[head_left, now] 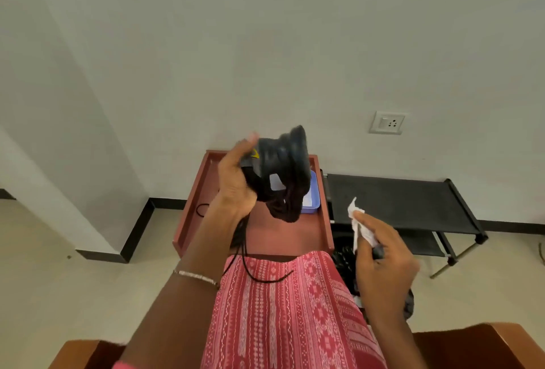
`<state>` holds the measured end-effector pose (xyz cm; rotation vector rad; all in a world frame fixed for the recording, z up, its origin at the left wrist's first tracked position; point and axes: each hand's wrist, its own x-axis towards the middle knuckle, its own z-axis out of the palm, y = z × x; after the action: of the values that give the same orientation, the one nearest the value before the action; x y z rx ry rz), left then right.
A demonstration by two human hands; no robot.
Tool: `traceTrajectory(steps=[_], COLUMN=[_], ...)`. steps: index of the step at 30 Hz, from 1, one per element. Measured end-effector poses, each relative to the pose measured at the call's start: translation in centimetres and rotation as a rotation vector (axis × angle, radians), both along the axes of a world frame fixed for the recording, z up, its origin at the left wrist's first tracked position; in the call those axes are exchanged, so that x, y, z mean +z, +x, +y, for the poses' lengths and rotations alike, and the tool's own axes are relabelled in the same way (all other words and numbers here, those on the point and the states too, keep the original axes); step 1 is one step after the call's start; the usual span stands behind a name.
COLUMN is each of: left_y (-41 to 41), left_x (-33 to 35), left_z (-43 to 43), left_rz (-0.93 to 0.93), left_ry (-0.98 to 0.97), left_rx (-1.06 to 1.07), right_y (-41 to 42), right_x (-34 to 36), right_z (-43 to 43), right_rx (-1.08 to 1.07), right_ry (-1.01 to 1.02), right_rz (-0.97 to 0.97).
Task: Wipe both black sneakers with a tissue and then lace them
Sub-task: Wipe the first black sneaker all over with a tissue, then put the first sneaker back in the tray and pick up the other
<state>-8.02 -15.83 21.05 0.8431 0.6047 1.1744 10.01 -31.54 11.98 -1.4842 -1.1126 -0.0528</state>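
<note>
My left hand [236, 179] grips a black sneaker [283, 168] and holds it up over the red-brown table [194, 206]. The shoe is blurred and shows a small yellow mark and a pale label. Black laces [250, 268] hang from it down onto my red patterned lap. To the right and lower, my right hand [383, 262] pinches a crumpled white tissue [358, 221], apart from the shoe. Something dark [408, 303] lies on the floor beneath my right hand, partly hidden; I cannot tell whether it is the second sneaker.
A light blue plastic tray [311, 203] stands on the table's right side, behind the shoe. A loose black loop [202, 209] lies at the table's left. A low black rack [404, 200] stands to the right, against the white wall. Wooden chair arms frame the bottom corners.
</note>
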Motion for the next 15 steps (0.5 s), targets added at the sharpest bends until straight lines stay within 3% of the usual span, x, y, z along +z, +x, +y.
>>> traceTrajectory(steps=[10, 15], left_y=[1.9, 2.5], left_x=[-4.1, -8.2], left_z=[9.7, 12.9], left_rz=[1.121, 1.461], left_ry=[0.367, 0.544], left_rx=[-0.685, -0.832], right_y=[-1.4, -1.8], right_x=[-0.9, -2.6], right_z=[5.8, 8.5], right_rx=[0.079, 0.141], right_ry=[-0.106, -0.162], right_rz=[0.098, 0.086])
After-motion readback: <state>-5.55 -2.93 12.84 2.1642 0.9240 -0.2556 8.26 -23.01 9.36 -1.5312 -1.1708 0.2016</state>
